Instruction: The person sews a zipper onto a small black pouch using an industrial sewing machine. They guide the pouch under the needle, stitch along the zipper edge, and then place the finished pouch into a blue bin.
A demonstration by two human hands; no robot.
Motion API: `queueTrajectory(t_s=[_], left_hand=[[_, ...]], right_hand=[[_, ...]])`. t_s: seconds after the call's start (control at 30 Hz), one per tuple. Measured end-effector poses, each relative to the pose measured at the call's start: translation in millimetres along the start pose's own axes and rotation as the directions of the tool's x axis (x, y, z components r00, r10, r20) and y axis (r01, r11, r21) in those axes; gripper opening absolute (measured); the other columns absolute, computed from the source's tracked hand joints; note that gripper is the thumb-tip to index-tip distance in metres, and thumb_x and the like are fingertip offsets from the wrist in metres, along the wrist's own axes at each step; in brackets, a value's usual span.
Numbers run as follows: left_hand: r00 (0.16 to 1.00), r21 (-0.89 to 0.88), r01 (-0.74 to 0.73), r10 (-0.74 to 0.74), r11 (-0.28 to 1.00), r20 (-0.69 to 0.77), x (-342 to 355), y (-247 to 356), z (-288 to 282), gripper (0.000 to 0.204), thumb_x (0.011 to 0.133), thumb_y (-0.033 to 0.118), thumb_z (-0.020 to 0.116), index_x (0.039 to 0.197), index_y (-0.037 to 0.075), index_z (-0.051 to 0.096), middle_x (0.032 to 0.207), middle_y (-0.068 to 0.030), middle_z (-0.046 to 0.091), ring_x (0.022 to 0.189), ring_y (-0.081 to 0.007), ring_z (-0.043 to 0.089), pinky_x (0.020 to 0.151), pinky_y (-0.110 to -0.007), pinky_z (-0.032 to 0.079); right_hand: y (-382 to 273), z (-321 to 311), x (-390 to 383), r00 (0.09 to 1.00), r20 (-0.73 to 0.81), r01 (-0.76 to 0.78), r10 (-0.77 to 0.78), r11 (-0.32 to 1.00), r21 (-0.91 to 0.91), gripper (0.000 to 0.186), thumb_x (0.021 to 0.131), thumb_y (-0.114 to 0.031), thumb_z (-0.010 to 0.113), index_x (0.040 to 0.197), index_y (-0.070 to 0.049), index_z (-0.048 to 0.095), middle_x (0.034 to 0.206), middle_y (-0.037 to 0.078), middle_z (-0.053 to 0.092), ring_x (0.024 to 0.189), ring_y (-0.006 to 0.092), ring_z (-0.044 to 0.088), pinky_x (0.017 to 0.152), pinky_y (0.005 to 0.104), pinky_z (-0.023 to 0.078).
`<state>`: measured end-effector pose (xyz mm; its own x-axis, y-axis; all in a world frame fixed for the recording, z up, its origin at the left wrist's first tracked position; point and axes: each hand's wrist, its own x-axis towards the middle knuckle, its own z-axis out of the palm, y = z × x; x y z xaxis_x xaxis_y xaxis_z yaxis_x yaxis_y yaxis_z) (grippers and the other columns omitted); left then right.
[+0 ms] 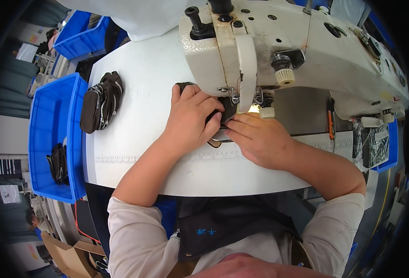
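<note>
A dark brown fabric pouch (229,107) with a metal zipper lies under the needle area of a white sewing machine (260,51). My left hand (191,113) grips the pouch from the left, its fingers curled over the fabric. On the other side, my right hand (259,138) rests beside the needle with its fingers stretched flat, the tips at the zipper edge. The machine's head hides part of the pouch and the right fingertips. A small lamp lights the spot behind my right hand.
Several zippered brown pouches (101,103) are stacked on the white table (144,116) at left. A blue bin (78,139) beside the table holds more dark pieces (58,164). Orange-handled snips (330,121) lie right of the machine's needle. A printed ruler strip crosses the tabletop.
</note>
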<state>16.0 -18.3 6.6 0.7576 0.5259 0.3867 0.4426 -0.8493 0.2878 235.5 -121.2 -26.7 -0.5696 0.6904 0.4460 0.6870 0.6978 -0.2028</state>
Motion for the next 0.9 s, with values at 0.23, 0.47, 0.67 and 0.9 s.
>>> queueTrajectory(t_s=[0.23, 0.47, 0.67, 0.9], left_hand=[[0.988, -0.191, 0.089, -0.062, 0.978, 0.144, -4.6, -2.3, -0.5, 0.017, 0.083, 0.019, 0.082, 0.088, 0.008, 0.07, 0.105, -0.0068, 0.069, 0.106, -0.0313, 0.055, 0.096, -0.042, 0.04], [0.954, -0.398, 0.257, -0.166, 0.881, 0.25, 0.0, -16.8, -0.1, 0.018, 0.088, 0.016, 0.081, 0.086, 0.006, 0.065, 0.1, -0.0093, 0.067, 0.098, -0.0323, 0.058, 0.091, -0.044, 0.047], [0.946, -0.306, 0.32, -0.32, 0.897, 0.053, -3.0, -7.3, 7.5, 0.016, 0.086, 0.004, 0.075, 0.098, 0.009, 0.065, 0.098, -0.0092, 0.066, 0.093, -0.0302, 0.059, 0.085, -0.044, 0.047], [0.991, -0.053, 0.084, -0.077, 0.995, 0.113, -2.6, -8.0, 2.4, 0.024, 0.08, -0.005, 0.067, 0.099, 0.009, 0.068, 0.104, -0.0036, 0.071, 0.097, -0.0266, 0.059, 0.096, -0.045, 0.04]], right_hand=[[-1.4, -0.2, 0.2, 1.0, -0.01, -0.024, 0.024, 1.0, 0.013, 0.038, 0.079, -0.011, 0.076, 0.115, -0.002, 0.072, 0.119, 0.008, 0.068, 0.115, 0.0246, 0.065, 0.089, 0.0388, 0.055], [0.0, -3.7, 2.3, 0.99, 0.037, -0.138, 0.134, 0.981, 0.136, 0.029, 0.08, -0.011, 0.076, 0.108, -0.006, 0.071, 0.111, 0.008, 0.065, 0.09, 0.0259, 0.067, 0.082, 0.041, 0.055], [0.0, -4.3, 3.3, 0.991, 0.034, -0.131, 0.127, 0.983, 0.13, 0.028, 0.081, -0.012, 0.076, 0.108, -0.006, 0.071, 0.112, 0.007, 0.065, 0.089, 0.0265, 0.068, 0.081, 0.0411, 0.054], [-0.5, -4.7, 4.0, 0.993, 0.021, -0.117, 0.116, 0.987, 0.111, 0.027, 0.081, -0.011, 0.076, 0.108, -0.007, 0.071, 0.113, 0.007, 0.064, 0.09, 0.0246, 0.068, 0.08, 0.0401, 0.053]])
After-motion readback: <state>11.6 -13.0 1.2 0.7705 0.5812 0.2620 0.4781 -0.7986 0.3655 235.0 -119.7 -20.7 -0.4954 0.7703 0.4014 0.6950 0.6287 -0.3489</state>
